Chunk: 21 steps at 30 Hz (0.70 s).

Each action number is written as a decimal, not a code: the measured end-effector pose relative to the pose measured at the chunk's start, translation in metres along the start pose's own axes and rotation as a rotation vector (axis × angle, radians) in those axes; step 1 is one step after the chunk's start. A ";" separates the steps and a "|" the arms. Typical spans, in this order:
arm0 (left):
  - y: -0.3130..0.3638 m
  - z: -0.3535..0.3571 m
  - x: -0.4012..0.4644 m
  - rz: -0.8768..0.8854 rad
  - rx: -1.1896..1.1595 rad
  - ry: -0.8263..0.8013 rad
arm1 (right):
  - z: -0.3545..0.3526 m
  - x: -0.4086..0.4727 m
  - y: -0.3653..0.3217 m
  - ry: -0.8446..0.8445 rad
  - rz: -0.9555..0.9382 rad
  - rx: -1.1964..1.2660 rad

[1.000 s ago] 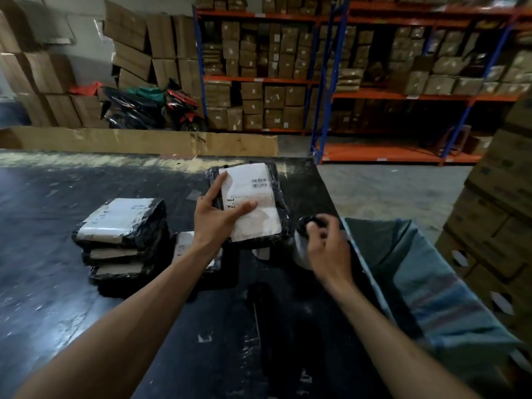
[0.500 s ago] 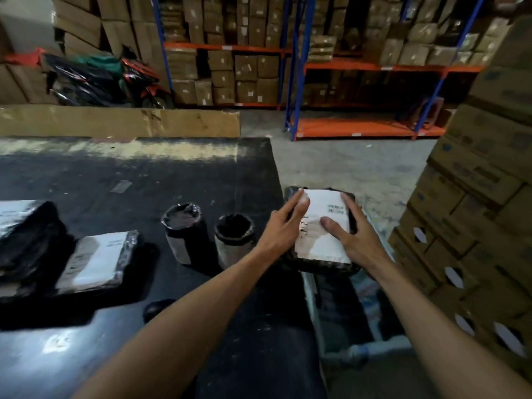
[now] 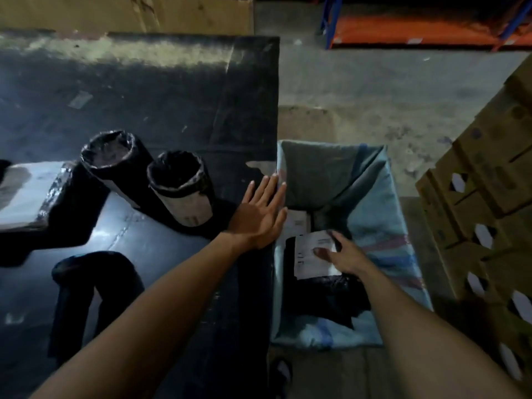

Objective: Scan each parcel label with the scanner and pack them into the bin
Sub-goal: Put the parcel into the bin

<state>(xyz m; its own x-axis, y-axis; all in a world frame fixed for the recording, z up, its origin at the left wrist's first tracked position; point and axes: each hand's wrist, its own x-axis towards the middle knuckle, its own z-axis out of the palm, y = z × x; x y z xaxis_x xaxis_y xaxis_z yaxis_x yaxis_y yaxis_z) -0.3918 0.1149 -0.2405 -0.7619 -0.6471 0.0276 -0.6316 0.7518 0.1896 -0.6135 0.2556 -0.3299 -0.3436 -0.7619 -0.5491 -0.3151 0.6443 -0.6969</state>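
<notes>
Down inside the bin (image 3: 383, 226), a blue-green woven sack beside the tabletop (image 3: 172, 110), the right hand (image 3: 344, 254) lies on a black-wrapped parcel (image 3: 319, 280). Its thumb and forefinger rest on the white label (image 3: 308, 259); whether the fingers curl round the far edge cannot be told. A second labelled parcel (image 3: 296, 221) lies just beyond it in the bin. Left of the sack's rim, the left hand (image 3: 260, 210) is spread flat with straight fingers at the tabletop's edge and holds nothing. A dark object (image 3: 86, 289) near the front of the tabletop is too dim to identify. Farther back stand two cylindrical parcels (image 3: 161, 174) in black wrap, touching each other, with a flat labelled parcel (image 3: 28, 194) at the left. Beyond lie a cardboard sheet (image 3: 126, 12) and orange shelving (image 3: 417, 30); stacked cartons (image 3: 489, 174) stand on the right.
</notes>
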 end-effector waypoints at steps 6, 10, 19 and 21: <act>0.001 -0.001 -0.001 0.011 -0.002 0.043 | 0.063 0.034 0.022 -0.173 0.015 0.027; 0.000 -0.001 0.000 0.013 0.017 0.038 | 0.085 0.044 0.037 -0.102 0.036 0.167; 0.002 -0.004 0.000 -0.001 0.047 0.024 | 0.119 0.048 0.058 -0.052 -0.003 0.058; 0.002 -0.006 0.000 -0.002 0.041 0.020 | 0.117 0.053 0.054 -0.128 0.067 -0.060</act>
<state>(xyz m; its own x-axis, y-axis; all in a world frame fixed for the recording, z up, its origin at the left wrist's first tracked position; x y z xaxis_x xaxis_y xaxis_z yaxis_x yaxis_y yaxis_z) -0.3925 0.1161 -0.2345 -0.7579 -0.6507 0.0473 -0.6387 0.7548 0.1493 -0.5447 0.2424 -0.4505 -0.2514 -0.7166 -0.6506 -0.3484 0.6942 -0.6299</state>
